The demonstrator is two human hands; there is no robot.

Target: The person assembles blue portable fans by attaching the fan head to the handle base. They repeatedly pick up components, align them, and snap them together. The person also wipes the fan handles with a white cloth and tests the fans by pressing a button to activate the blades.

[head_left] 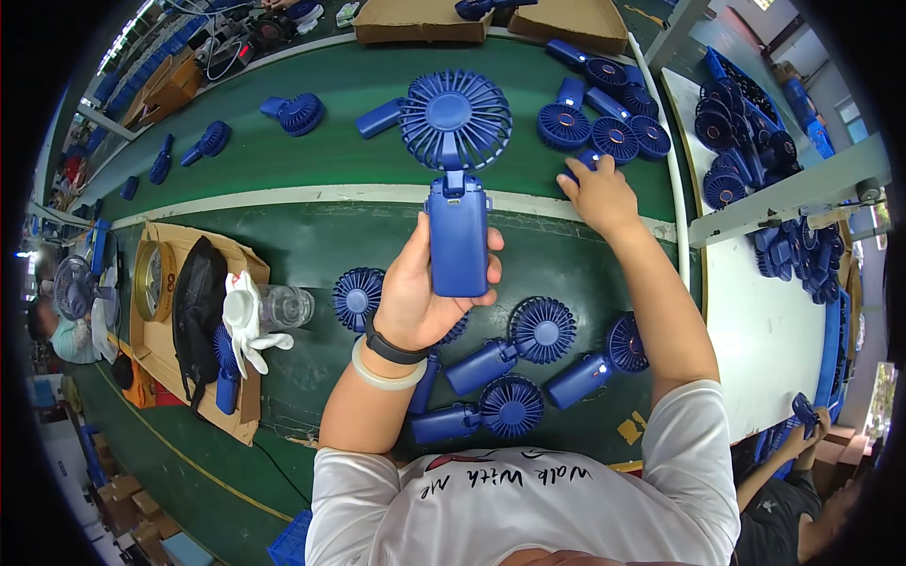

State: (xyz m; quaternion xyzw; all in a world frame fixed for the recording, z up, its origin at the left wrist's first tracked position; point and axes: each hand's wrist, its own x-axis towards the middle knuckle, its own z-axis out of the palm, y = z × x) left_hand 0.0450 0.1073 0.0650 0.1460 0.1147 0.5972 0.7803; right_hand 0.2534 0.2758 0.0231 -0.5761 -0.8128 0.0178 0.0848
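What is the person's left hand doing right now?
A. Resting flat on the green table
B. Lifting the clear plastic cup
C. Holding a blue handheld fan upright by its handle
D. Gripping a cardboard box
C. The left hand is wrapped around the handle of a blue handheld fan, raised with the round grille on top, while the right hand reaches to the cluster of blue fans farther back on the green table.

Two brown cardboard boxes (425, 21) stand beyond the belt.
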